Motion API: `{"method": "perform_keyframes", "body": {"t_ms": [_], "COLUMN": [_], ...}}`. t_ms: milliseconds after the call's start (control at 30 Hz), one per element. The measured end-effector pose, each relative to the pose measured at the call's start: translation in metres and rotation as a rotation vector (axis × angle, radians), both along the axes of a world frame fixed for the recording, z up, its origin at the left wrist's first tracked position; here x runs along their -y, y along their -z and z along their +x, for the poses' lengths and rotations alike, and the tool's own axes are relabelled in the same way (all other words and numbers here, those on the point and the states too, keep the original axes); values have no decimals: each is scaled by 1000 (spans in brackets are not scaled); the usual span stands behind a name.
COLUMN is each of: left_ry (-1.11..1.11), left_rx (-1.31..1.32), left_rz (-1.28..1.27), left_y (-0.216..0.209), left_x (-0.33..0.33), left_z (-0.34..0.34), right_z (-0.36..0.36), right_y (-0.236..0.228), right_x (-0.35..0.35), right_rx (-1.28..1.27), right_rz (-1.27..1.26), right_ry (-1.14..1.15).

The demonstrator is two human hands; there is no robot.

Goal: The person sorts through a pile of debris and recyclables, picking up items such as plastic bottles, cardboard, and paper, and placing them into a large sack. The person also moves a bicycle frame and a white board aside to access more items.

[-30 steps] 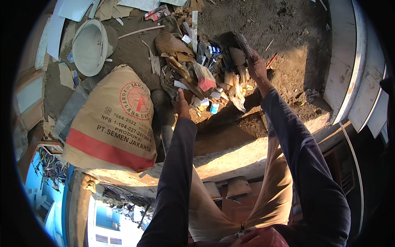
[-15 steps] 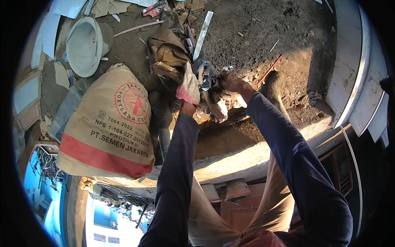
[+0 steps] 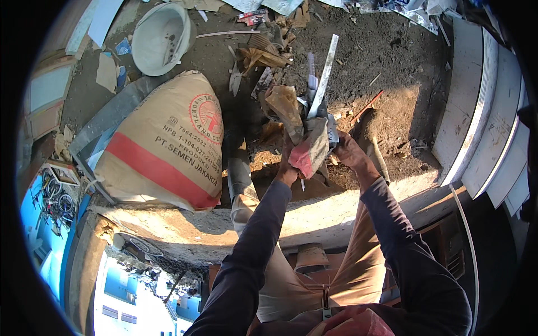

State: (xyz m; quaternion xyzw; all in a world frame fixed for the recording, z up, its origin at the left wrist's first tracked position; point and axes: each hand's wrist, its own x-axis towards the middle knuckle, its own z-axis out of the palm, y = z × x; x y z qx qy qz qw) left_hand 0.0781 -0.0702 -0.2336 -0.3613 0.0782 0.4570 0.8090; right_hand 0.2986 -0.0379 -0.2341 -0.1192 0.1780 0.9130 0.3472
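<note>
Scrap bundle (image 3: 310, 147) being held over soil (image 3: 386, 50).
The left hand (image 3: 288, 172) is gripping its near left side, the right hand (image 3: 354, 154) its right; a pale strip (image 3: 324, 78) is projecting from the far end, a brown sack (image 3: 168, 131) standing farther left.

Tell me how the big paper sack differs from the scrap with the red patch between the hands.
Size: the sack is large; the scrap is far smaller.
Shape: the sack bulges; the scrap is crumpled.
Place: the sack sits untouched; the scrap is between the left hand and right hand.
Both have a red area.
</note>
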Motion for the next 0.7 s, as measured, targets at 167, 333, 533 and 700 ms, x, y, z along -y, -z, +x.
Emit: {"method": "perform_keyframes", "body": {"t_ms": [167,333,533,700], "left_ry": [133,432,484,515], "left_rx": [-616,-1379,-1688,-1690], "left_rz": [-151,167,242,9], "left_y": [-135,-262,-397,-498], "left_x": [-34,-50,-37,19], "left_z": [4,-32,-113,-201], "right_z": [15,5,-95,-221], "right_y": [-109,-208,-350,-438], "right_x": [1,-14,-44,-44], "right_rx": [577,627,1020,962], "right_rz": [261,260,814,1068], "right_ry": [-73,-195,-626,-689]}}
